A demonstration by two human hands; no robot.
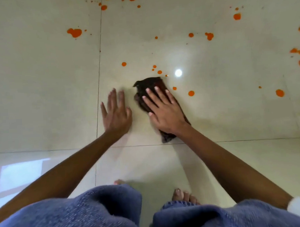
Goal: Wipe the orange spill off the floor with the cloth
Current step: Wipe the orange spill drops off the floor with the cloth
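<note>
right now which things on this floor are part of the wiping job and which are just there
Part of the job:
- dark cloth, flat on the floor
- right hand pressing on the cloth
- orange spill, drops scattered ahead and to the right, not yet wiped

Just there:
- left hand spread flat on the bare tile
- light reflection
- bare foot

The glossy cream tiles carry thin dark grout lines (99,84), one running far to near on the left and one crossing left to right. A round light reflection (178,72) shines right of centre. A pale window reflection (20,174) lies near left. Blue fuzzy trousers (91,212) and bare toes (184,196) fill the near edge.
</note>
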